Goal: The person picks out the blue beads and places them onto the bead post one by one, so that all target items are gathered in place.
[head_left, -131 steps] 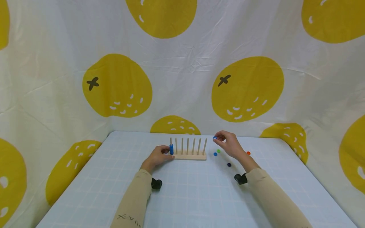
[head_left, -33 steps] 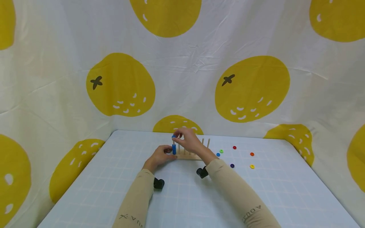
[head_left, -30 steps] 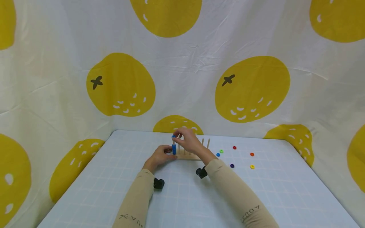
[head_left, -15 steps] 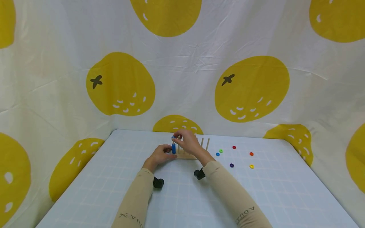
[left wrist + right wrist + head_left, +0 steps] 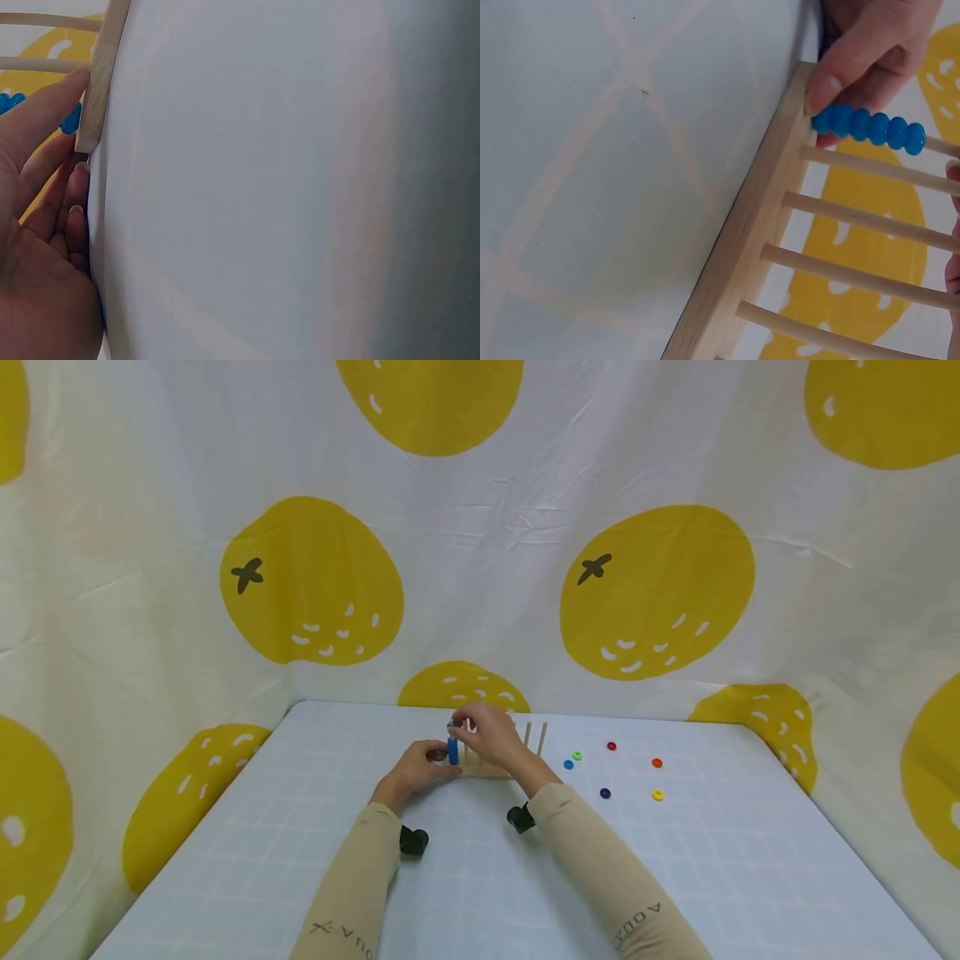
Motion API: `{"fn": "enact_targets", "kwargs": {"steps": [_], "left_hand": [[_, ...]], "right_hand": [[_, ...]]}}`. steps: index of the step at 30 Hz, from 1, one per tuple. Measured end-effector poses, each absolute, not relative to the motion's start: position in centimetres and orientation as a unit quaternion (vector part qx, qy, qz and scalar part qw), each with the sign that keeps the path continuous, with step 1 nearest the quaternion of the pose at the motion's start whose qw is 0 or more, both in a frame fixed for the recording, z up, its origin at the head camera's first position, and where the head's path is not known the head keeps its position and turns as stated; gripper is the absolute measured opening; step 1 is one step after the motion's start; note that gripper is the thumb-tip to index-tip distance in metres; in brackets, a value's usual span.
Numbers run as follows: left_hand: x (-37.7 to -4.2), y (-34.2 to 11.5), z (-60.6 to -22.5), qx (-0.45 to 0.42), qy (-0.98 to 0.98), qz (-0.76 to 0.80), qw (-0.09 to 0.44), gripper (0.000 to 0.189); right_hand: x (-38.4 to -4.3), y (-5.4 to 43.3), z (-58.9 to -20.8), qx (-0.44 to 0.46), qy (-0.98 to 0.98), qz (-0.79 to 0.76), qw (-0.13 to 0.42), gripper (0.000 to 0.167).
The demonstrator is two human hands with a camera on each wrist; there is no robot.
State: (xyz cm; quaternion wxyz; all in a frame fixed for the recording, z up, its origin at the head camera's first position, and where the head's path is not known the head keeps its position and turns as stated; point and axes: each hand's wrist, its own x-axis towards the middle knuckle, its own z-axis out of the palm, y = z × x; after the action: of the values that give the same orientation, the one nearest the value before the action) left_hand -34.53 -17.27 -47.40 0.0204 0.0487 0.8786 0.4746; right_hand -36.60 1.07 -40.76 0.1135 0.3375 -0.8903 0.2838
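Note:
On the table stands a wooden peg rack [image 5: 486, 772] with a row of upright pegs. A stack of blue beads [image 5: 453, 752] is threaded on its leftmost peg; the right wrist view shows these blue beads [image 5: 870, 126] side on. My left hand [image 5: 415, 766] grips the rack's left end, thumb on the front of the base and fingers behind it. Above the stack, my right hand [image 5: 487, 732] pinches a blue bead [image 5: 454, 724] at the top of that same peg. Some middle pegs are hidden behind the right hand in the head view.
Right of the rack lie loose beads: a blue bead [image 5: 568, 765], a green bead [image 5: 577, 756], a red bead [image 5: 611, 746], an orange bead [image 5: 657, 762], a dark purple bead [image 5: 605, 793] and a yellow bead [image 5: 657, 795]. A patterned curtain [image 5: 480, 568] hangs behind the table.
From right of the rack, my right hand has carried the blue bead left to the leftmost peg. Over the last second it has lowered slightly. The left hand keeps its grip.

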Motion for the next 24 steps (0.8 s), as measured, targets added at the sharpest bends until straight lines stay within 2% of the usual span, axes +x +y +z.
{"fn": "enact_targets", "kwargs": {"steps": [24], "left_hand": [[-34.52,-17.42,-47.43,0.044,0.880,0.473,0.023,0.048]], "right_hand": [[-36.40,1.20,-40.71,0.342,-0.890,0.281,0.107,0.020]]}}
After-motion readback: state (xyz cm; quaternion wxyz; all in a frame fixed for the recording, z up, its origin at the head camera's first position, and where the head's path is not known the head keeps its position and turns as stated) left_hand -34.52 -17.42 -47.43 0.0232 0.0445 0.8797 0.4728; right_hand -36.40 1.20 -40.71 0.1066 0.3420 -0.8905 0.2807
